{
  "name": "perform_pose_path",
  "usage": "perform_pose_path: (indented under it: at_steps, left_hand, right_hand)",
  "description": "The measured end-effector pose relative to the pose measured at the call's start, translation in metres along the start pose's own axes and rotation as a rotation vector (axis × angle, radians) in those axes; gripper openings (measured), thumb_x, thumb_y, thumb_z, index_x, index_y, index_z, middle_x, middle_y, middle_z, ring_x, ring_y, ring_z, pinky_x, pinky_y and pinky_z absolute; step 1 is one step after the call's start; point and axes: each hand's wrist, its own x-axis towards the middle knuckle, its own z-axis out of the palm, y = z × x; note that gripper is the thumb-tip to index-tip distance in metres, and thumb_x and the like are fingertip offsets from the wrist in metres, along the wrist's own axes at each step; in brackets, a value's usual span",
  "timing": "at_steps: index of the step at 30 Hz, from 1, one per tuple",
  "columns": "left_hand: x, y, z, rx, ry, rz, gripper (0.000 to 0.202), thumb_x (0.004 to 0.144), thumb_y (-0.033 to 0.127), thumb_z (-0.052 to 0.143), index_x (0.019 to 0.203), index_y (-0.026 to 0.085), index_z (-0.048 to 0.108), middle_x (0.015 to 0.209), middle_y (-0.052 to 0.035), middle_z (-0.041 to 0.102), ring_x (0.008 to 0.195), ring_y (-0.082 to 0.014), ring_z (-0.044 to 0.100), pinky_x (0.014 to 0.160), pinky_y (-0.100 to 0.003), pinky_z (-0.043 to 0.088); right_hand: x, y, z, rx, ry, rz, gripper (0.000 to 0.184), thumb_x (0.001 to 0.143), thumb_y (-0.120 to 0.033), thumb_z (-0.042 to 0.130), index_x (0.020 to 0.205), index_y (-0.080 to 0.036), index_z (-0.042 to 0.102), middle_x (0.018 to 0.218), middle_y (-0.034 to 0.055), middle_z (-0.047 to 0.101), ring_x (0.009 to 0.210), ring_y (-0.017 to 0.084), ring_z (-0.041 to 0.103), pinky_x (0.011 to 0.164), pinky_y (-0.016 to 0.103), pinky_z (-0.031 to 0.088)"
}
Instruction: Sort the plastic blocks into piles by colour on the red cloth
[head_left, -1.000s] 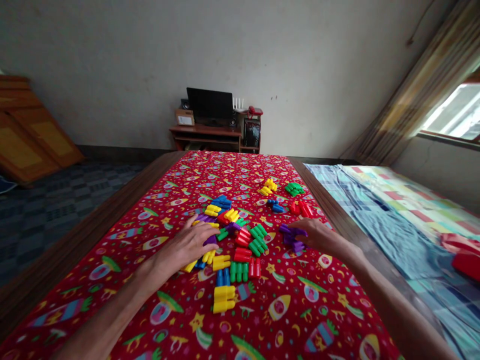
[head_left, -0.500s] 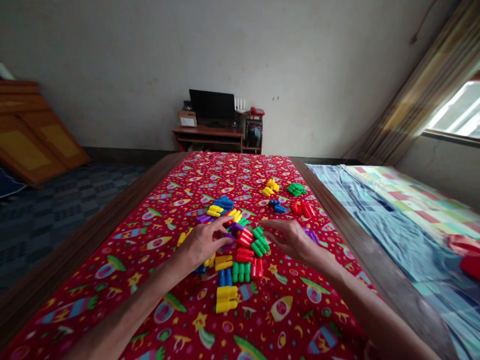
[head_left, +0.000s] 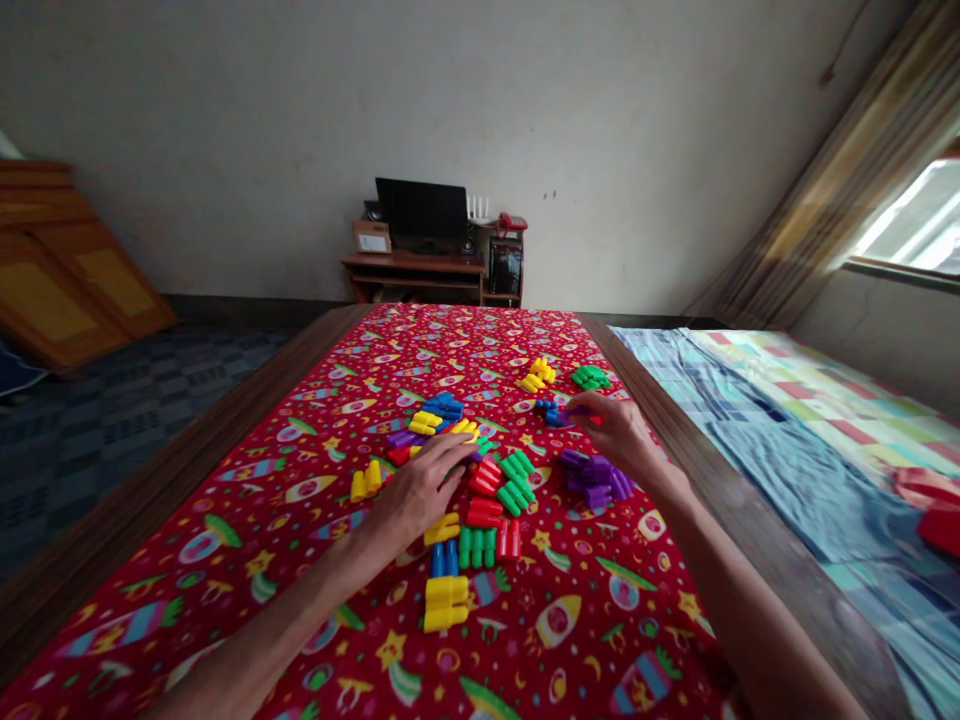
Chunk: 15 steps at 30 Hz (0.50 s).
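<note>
Currently, both hands work over a bench (head_left: 251,400) spread with a red rocket-print cloth (head_left: 517,665). Right hand (head_left: 616,432) out at the far right side, fingers drawn narrow around a small purple block (head_left: 576,413), much of it hidden by the hand. Just left of it on the cloth: a blue cluster (head_left: 553,416). Nearer the wearer, a heap of purple blocks (head_left: 598,482), apart from the rest. Farther off, a yellow cluster (head_left: 537,376) and a green cluster (head_left: 590,378), side by side with a gap.

Left hand (head_left: 425,490) palm down over the mixed blocks at centre, fingers slightly bent; cannot tell whether they grip anything. Right of its fingertips, green blocks (head_left: 517,480) and red blocks (head_left: 486,478). Nearest the wearer, a yellow pair (head_left: 446,603), touching or close to blue pieces (head_left: 444,557).
</note>
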Motion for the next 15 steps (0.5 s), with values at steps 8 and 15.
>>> perform_pose_path:
  at_steps: [8, 15]
  left_hand:
    - [0.005, -0.009, 0.010, 0.144, -0.121, 0.173, 0.030, 0.095, 0.013, 0.039, 0.106, 0.018, 0.066, 0.099, -0.0069, 0.070, 0.096, -0.0193, 0.063, 0.088, -0.034, 0.054]
    - [0.010, 0.000, -0.005, 0.079, 0.069, -0.017, 0.017, 0.085, 0.019, 0.050, 0.094, 0.018, 0.065, 0.090, -0.0053, 0.069, 0.084, -0.0188, 0.067, 0.077, -0.030, 0.055]
  right_hand:
    - [-0.007, 0.068, -0.011, 0.165, -0.476, 0.213, 0.026, 0.080, -0.037, 0.059, 0.078, -0.014, 0.071, 0.070, 0.0040, 0.069, 0.062, 0.014, 0.059, 0.059, 0.024, 0.044]
    - [-0.004, 0.061, -0.021, 0.118, -0.484, 0.183, 0.034, 0.086, -0.042, 0.055, 0.084, -0.013, 0.073, 0.076, 0.0052, 0.072, 0.067, 0.015, 0.062, 0.061, 0.023, 0.045]
